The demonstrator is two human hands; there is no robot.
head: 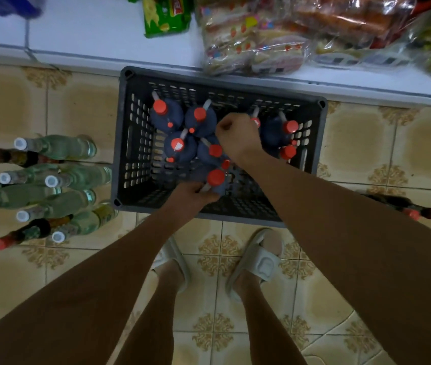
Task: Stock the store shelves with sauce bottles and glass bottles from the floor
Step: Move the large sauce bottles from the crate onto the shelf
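Bottles (167, 115) with red caps are standing upright in a dark crate (130, 143) that is sitting on the tiled floor (354, 143), hard against a white shelf (98, 35). Both hands are reaching down into the crate. The left hand (192, 194) is curling its fingers around the handle of the nearest bottle (215, 177), at the crate's near side. The right hand (236, 135) is sitting deeper in, among the bottles toward the right, its fingers closing on the top of a bottle (256, 122) whose cap is mostly hidden under them. Glass bottles (59, 147) with white caps and a few dark ones with red caps are standing on the floor left of the crate, well apart from both hands. Two more red-capped bottles (430, 213) are standing to the right of the crate. Wrapped snack packs (254, 43) are lying on the shelf.
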